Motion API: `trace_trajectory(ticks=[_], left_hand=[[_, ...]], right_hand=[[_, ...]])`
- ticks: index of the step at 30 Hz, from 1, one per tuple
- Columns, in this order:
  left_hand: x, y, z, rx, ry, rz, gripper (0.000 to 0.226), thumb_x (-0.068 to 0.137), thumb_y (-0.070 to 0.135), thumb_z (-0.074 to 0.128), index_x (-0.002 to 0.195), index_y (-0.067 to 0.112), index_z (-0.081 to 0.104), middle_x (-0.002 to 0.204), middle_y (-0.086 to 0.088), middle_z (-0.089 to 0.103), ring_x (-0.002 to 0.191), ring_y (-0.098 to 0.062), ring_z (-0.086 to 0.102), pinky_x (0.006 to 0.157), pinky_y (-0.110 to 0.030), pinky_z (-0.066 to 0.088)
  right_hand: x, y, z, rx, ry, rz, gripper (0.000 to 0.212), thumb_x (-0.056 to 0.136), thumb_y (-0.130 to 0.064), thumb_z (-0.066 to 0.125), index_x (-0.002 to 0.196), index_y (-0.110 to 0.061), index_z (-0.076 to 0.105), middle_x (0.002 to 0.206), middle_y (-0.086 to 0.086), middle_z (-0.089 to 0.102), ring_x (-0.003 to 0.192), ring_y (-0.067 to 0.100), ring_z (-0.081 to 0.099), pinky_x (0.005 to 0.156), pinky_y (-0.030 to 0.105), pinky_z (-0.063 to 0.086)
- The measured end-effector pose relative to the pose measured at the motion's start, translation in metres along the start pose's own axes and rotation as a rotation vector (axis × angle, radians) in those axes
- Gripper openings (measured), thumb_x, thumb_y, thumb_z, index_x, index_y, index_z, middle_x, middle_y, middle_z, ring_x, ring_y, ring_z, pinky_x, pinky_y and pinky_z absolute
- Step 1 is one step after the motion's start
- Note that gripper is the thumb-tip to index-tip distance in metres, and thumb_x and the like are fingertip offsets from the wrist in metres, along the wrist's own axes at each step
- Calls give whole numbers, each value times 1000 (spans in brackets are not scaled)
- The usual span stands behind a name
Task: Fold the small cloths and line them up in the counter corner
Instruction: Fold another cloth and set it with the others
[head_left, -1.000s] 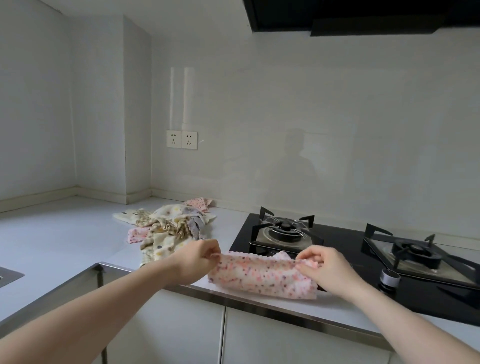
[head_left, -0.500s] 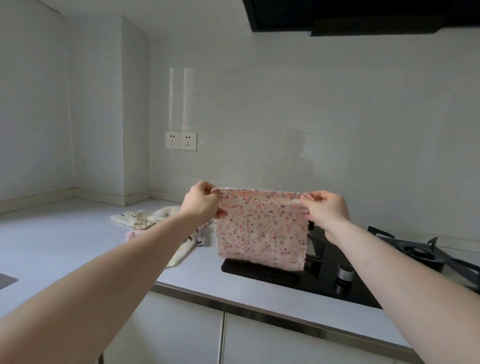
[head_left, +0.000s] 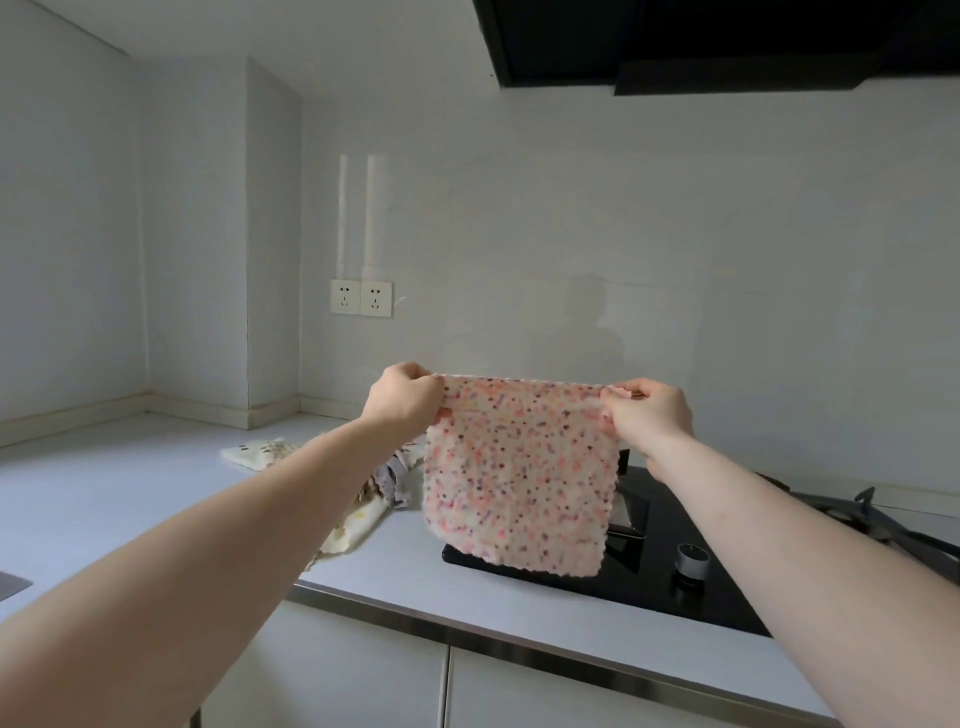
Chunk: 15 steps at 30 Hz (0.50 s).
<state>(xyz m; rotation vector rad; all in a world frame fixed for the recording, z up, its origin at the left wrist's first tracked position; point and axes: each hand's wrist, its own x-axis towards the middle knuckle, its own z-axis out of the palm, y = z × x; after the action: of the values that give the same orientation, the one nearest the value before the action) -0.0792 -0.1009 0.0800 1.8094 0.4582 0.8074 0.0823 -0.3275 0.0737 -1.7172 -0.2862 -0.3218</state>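
The worktop (head_left: 130, 499) is running along both walls and meeting them at the far left corner, which is showing no folded cloths lined up, so the task is looking to be at an early stage. The black hob (head_left: 644, 566) is sitting at the right, a round knob (head_left: 691, 556) standing near its front edge. A heap of unfolded cloths (head_left: 363, 509) is lying on the worktop left of the hob, partly hidden behind the left forearm.

The speckled pink cloth (head_left: 519, 467) is hanging in the air in front of the hob, its top edge being stretched level and its lower edge dangling free above the worktop (it seems opened out flat, with no fold in it yet). The left hand (head_left: 402, 400) is pinching the top left corner, grip closed on the fabric; the right hand (head_left: 649, 410) is pinching the top right corner likewise.

The step in hand is probably the spreading before the first fold. The next move is likely calling for bringing the two corners together, or lowering the cloth flat, keeping the edges matched
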Motion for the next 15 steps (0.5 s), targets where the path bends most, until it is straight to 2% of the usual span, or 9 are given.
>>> trace_trajectory(ticks=[2,3,4,6,7,9,11,13,15], left_hand=[[-1,2,3,19,14,27,17,90,31,55,92,17,64,93,-8,76,89,-27,74,85,-42,61],[-1,3,5,40,32,51,15,96,30,56,93,18,63,96,-7,75,87,-25,72,79,-36,60],[-1,5,6,47,52,80,15,99,29,56,93,18,63,98,-7,75,84,-24,69,72,-32,56],[-1,3,7,23,68,131,15,102,28,56,94,17,62,99,-6,75,81,-22,66,66,-29,53],[-4,3,6,5,60,150,16,102,28,57,94,15,62,97,-5,75,81,-23,66,68,-31,55],[-10,-2,2,-6,25,173,16,100,28,59,91,16,63,93,-5,75,87,-27,71,83,-41,61],[-20,-9,-3,60,-27,188,16,99,27,60,87,17,64,88,-2,77,90,-27,74,90,-48,59],[-33,-16,-8,116,-118,187,16,101,21,59,87,14,63,80,0,76,81,-25,76,80,-45,62],[-47,-27,-12,198,-242,155,14,102,14,55,91,8,63,80,-7,75,73,-23,76,61,-39,59]], right_hand=[[1,0,-1,-4,13,-41,8,92,-28,72,89,-21,71,90,-4,72,85,17,71,79,29,54],[0,-1,-2,0,22,-69,8,93,-29,71,89,-23,71,91,-4,72,90,18,69,81,31,52],[0,-1,-4,11,28,-99,8,94,-30,71,89,-23,70,92,-5,73,93,18,70,84,33,54],[-1,-2,-8,27,25,-155,8,94,-30,70,89,-24,70,94,-4,74,93,18,72,89,37,57],[-3,-2,-11,27,20,-184,7,94,-30,70,90,-25,70,95,-5,75,93,17,72,90,38,58],[-10,-1,-17,16,-2,-228,7,95,-30,69,91,-25,70,94,-5,75,92,16,72,88,37,59],[-21,4,-25,-10,-52,-256,8,96,-27,67,89,-24,70,90,-5,76,90,17,73,86,36,59],[-34,16,-34,-58,-127,-252,10,97,-25,66,88,-22,69,84,-4,76,82,19,74,81,36,59],[-46,36,-44,-164,-211,-243,11,97,-25,68,86,-24,70,78,-4,76,72,19,74,76,38,60]])
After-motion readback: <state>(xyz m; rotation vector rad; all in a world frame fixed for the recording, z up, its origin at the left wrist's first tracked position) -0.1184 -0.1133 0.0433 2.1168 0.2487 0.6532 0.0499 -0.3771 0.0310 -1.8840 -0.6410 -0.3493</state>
